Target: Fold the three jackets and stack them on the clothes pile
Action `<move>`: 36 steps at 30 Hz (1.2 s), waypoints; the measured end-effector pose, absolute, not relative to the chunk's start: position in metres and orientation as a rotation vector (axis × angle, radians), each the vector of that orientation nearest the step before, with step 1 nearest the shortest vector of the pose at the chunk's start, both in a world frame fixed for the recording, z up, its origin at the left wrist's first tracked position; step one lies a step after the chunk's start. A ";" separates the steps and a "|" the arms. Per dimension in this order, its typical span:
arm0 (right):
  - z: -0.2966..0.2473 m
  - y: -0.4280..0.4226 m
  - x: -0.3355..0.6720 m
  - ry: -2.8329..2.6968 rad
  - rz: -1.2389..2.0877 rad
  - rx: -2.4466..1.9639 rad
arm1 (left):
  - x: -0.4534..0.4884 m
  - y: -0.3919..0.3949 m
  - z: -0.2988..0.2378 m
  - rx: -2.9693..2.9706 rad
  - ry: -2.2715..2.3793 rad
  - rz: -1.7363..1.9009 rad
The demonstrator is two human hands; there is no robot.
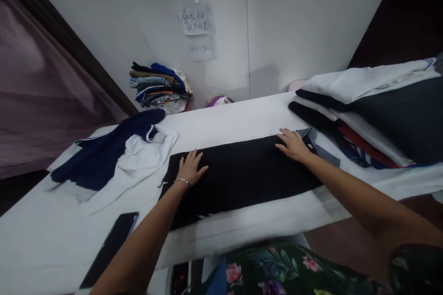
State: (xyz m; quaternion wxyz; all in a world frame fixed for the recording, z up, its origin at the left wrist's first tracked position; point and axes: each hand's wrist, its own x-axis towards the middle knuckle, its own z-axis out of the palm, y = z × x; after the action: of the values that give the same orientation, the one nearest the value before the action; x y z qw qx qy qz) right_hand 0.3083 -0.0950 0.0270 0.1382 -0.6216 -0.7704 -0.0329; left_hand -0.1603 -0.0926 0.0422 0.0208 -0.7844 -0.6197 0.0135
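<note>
Head view: your left hand (191,168) and right hand (294,145) lay open, fingers spread wide and holding nothing, pressed flat on the black garment (238,179) across the middle of the white desk (224,122). Its right end sat close to the stacked clothes (374,110), so a careless shift could have snagged them or rucked the cloth. The navy-and-white garment (114,156) crowded the left, and your left forearm passed just beside the dark smartphone (110,249), risking a knock
</note>
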 end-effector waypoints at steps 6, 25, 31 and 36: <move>0.009 -0.123 0.294 -2.321 0.204 -1.957 | -0.154 -0.106 0.019 -2.454 -2.087 0.169; 0.005 -0.198 0.273 -2.107 0.086 -2.004 | -0.146 -0.160 0.024 -2.361 -2.159 -0.086; -0.020 -0.227 0.257 -2.260 -0.074 -1.785 | -0.162 -0.203 0.036 -1.969 -2.397 -0.403; -0.037 -0.234 0.259 -2.241 -0.157 -1.751 | -0.195 -0.235 0.033 -1.632 -2.696 -0.601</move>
State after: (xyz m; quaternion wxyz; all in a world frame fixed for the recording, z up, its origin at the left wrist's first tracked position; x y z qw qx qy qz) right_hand 0.2589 -0.2344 -0.0375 0.1460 -0.6083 -0.7782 -0.0547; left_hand -0.1946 -0.2348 0.0335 -0.0334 -0.5083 -0.8399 -0.1874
